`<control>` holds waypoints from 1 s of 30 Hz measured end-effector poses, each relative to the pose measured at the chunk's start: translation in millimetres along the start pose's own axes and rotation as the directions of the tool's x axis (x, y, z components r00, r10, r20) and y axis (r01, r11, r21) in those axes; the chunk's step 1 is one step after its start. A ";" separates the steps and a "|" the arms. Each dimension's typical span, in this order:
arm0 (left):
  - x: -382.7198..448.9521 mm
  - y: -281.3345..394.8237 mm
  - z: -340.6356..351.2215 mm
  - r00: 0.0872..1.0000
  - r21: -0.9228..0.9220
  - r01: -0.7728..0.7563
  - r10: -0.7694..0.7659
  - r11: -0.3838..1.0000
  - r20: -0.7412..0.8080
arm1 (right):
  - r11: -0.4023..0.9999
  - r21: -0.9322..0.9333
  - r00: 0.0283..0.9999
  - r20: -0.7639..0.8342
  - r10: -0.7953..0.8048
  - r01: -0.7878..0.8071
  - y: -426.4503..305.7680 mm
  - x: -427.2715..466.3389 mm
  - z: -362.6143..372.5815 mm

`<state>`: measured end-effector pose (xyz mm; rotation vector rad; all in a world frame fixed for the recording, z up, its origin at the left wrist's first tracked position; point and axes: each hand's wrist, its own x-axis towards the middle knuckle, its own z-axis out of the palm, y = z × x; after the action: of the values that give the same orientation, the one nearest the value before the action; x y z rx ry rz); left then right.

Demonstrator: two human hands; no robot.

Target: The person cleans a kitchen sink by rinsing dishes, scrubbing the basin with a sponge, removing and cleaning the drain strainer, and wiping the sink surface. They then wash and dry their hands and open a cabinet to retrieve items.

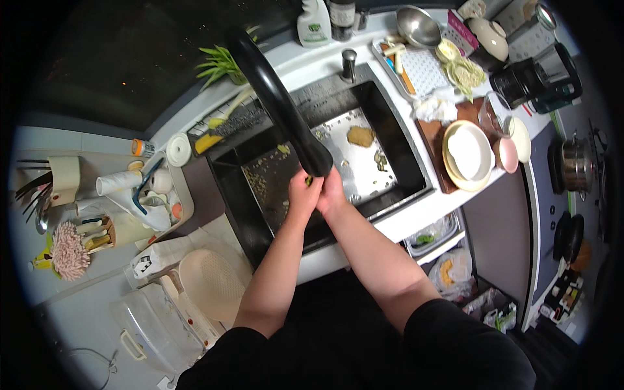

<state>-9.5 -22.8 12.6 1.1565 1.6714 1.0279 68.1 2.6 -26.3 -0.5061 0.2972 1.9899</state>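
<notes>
My left hand (303, 194) and my right hand (332, 191) are pressed together over the sink, right under the head of a black gooseneck faucet (314, 156). A small bit of something green (308, 181) shows at the fingers of my left hand; whether it is gripped is unclear. The faucet head and the hands themselves hide most of the fingers. Below lies a dark sink (399, 146) with a shiny steel bottom. A brown-yellow sponge-like piece (360, 136), dark green scraps (380, 161) and many small pale bits (261, 183) are scattered on that bottom.
Right of the sink, a cutting board (434, 161) carries stacked bowls (469, 151), near a tray (421, 73) with cabbage leaves (463, 75). A yellow brush (226, 114) lies in the rack at the sink's back left. Below left stands a beige colander (212, 282); an open drawer (434, 239) is below right.
</notes>
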 end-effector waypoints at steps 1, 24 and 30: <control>1.5 -0.2 6.2 0.999 -0.056 -0.025 0.023 0.998 -0.028 | 1.000 0.011 1.000 0.020 -0.002 0.001 -1.1 2.6 -3.9; -64.2 70.3 33.3 0.831 0.040 -0.551 0.552 0.834 -0.065 | 0.981 0.191 0.998 -0.061 -0.011 0.023 -38.1 -124.2 45.8; -168.1 118.1 111.6 0.843 -0.093 -0.527 0.534 0.845 0.064 | 0.985 0.077 0.967 -0.217 -0.136 0.156 -100.4 -257.7 28.4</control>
<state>164.7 -137.8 118.0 1.6434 1.2502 1.3382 253.0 -143.2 121.4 -0.6620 0.4698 1.7730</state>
